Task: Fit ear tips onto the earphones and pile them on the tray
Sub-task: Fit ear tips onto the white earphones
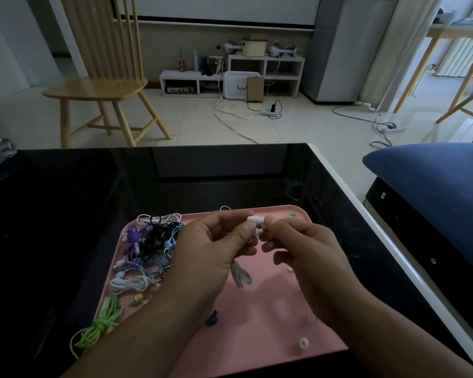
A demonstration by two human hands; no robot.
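One head-worn camera is looking forward and down, sitting close over the pink tray (271, 309), taking in the room beyond.

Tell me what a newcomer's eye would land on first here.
The two hands meet mid-frame above the pink tray: left hand and right hand both pinch a white earphone between their fingertips. At the tray's left side lies a tangled pile of earphones, purple, black, blue and white. A green earphone cable spills over the tray's near-left edge onto the black table.
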